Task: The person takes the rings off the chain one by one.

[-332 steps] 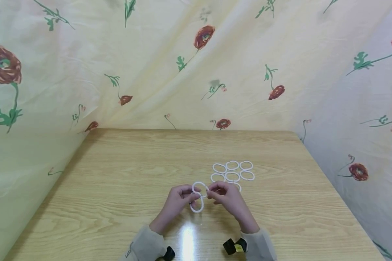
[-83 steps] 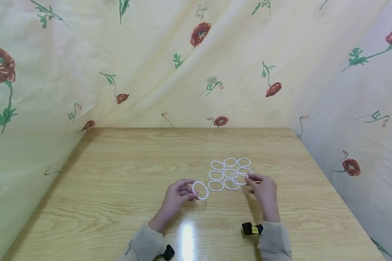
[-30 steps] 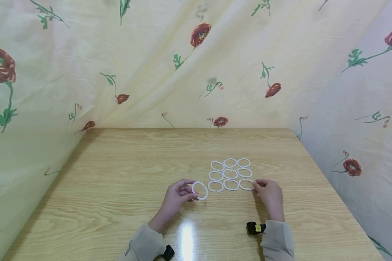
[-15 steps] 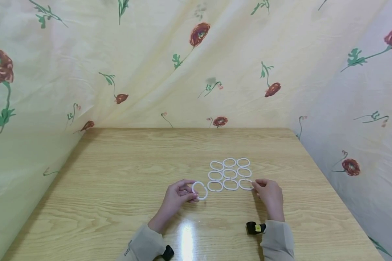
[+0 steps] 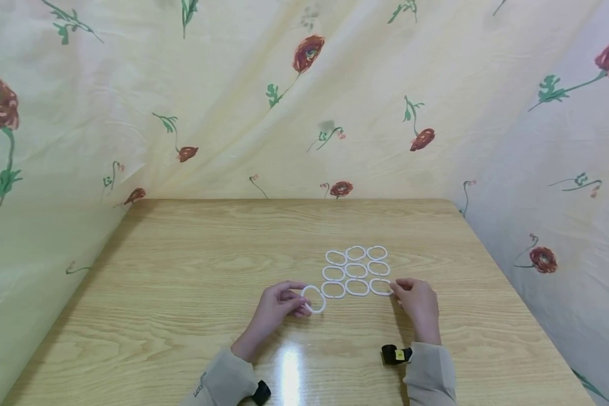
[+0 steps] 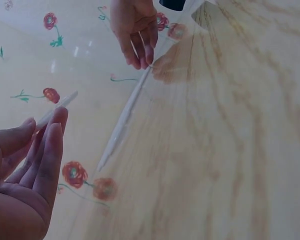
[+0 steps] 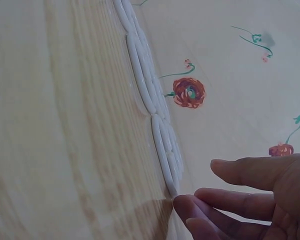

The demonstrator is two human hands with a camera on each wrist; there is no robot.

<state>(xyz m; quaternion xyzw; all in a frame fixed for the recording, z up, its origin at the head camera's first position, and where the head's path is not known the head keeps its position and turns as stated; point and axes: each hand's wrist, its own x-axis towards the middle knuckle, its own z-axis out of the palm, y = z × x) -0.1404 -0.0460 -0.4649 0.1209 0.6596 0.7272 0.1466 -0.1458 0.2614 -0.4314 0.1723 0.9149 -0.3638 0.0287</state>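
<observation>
My left hand pinches a white plastic ring by its left side, holding it tilted just left of the other rings. In the left wrist view that ring appears edge-on between thumb and fingertips. Several similar rings, each an oval with a small gap, lie flat in three rows of three. At the right end of the front row, my right hand touches the front right ring with its fingertips. Seen from the right wrist, the thumb stands apart from the fingers at the ring's end.
The wooden table carries the rings right of its middle. Behind and at both sides hangs a cream cloth with a red flower print. Dark wrist devices sit at both cuffs, the right one with a yellow label.
Earlier both hands held rings together, and fewer lay on the table. My right hand has since set a ring at the front row's right end. Lately the left-held ring shifted slightly right and nearer.
</observation>
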